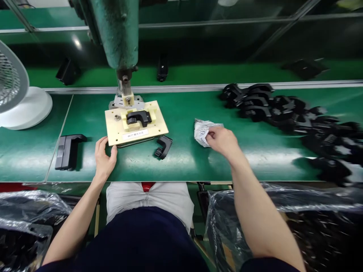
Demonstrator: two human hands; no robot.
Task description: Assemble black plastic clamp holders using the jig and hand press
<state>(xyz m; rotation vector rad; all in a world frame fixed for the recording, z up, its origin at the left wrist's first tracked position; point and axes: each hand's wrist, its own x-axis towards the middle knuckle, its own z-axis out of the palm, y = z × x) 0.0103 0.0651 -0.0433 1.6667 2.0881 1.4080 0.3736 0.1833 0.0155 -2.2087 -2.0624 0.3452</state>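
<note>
At the near left corner of a cream fixture plate [136, 141], my left hand [104, 160] holds the edge, thumb on the front side and fingers on the left. A black curved plastic part [138, 118] sits in the plate's nest, beneath the press head [127, 99]. My right hand [222, 139] is closed at a small white plastic bag [200, 133] with blue writing; its fingertips are partly hidden by the bag. Just off the plate's near right corner lies a second black curved part [163, 147].
A larger black housing [66, 152] lies on the left, near a white fan [31, 107]. Many black parts [283, 109] are heaped along the right of the green bench [181, 166]. Plastic-lined bins [224, 211] stand below the front edge. The green press column [120, 34] rises behind the plate.
</note>
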